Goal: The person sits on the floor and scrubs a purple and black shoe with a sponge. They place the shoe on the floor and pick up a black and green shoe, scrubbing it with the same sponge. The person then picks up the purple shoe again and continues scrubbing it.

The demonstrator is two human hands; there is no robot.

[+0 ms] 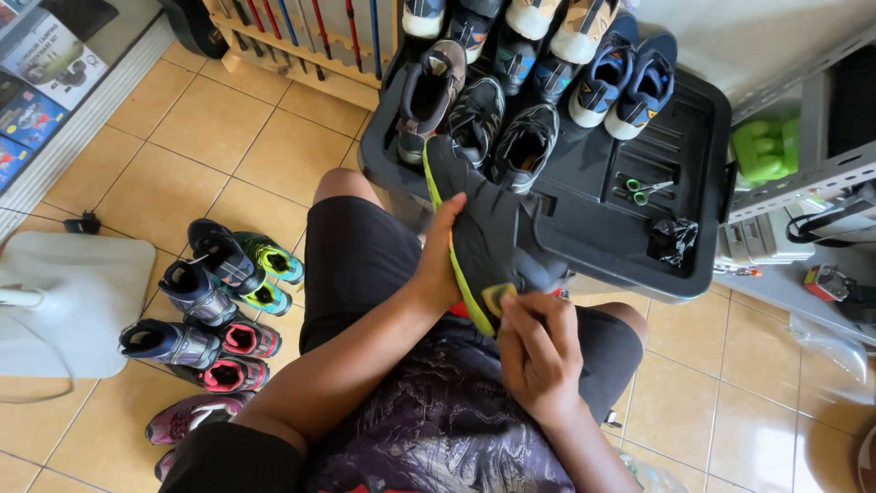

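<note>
Shoe (488, 242) — dark, lime-edged sole, held over the lap just before the black tray (675, 137). Left hand (441, 260) wrapped round its side; right hand (538, 351) fingers pinched shut at the heel. Risk: the left grip is one-sided — a hard heel tug could twist the shoe loose onto the floor tiles (228, 137).

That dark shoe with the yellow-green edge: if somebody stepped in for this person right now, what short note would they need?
Left hand: grips the dark shoe along its yellow-green edge, sole turned up, over the lap.
Right hand: fingertips pinch at the shoe's heel end; what they work on is too small to tell.
Nearby: black tray in front with more shoes and green-handled scissors; small boots on the floor at the left.
Done or left: cannot tell from this view.
</note>
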